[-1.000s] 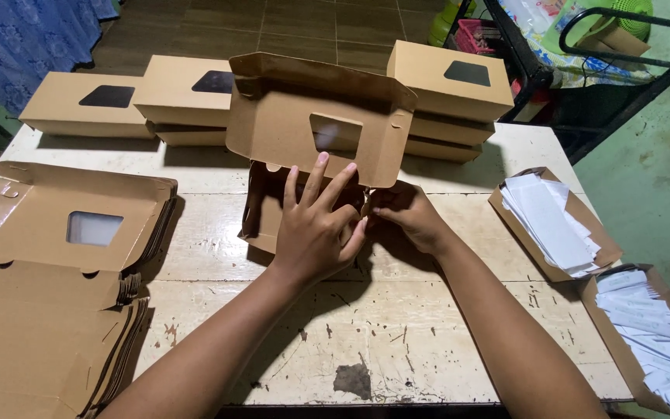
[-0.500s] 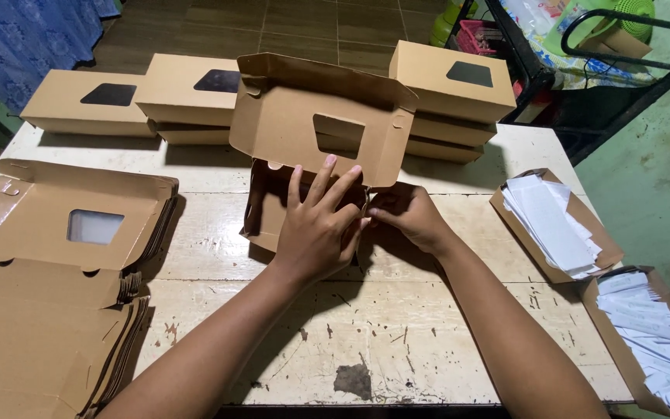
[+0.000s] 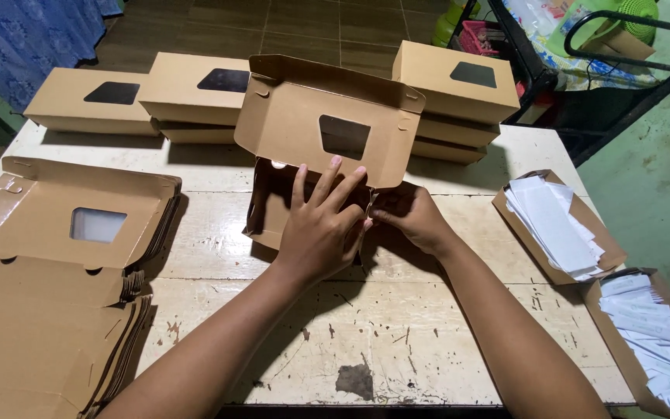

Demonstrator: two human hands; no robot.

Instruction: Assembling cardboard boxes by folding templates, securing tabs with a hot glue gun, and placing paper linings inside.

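Note:
A brown cardboard box (image 3: 288, 124) with a window cut in its raised lid stands half-folded in the middle of the worn white table (image 3: 397, 341). My left hand (image 3: 319, 225) lies spread over the box's front wall, fingers apart and pressing on the card. My right hand (image 3: 409, 217) pinches the box's right front corner, its fingers curled on the flap. The box's inside is mostly hidden behind my hands.
A thick stack of flat unfolded box blanks (image 3: 63, 271) fills the table's left side. Finished windowed boxes sit along the far edge, some at the left (image 3: 149, 97) and a stack at the right (image 3: 459, 93). Two open boxes of white paper sheets (image 3: 560, 225) (image 3: 653, 334) stand at the right.
The box lid has tipped slightly back and my fingers have shifted a little on the front wall and corner. Everything else stays put.

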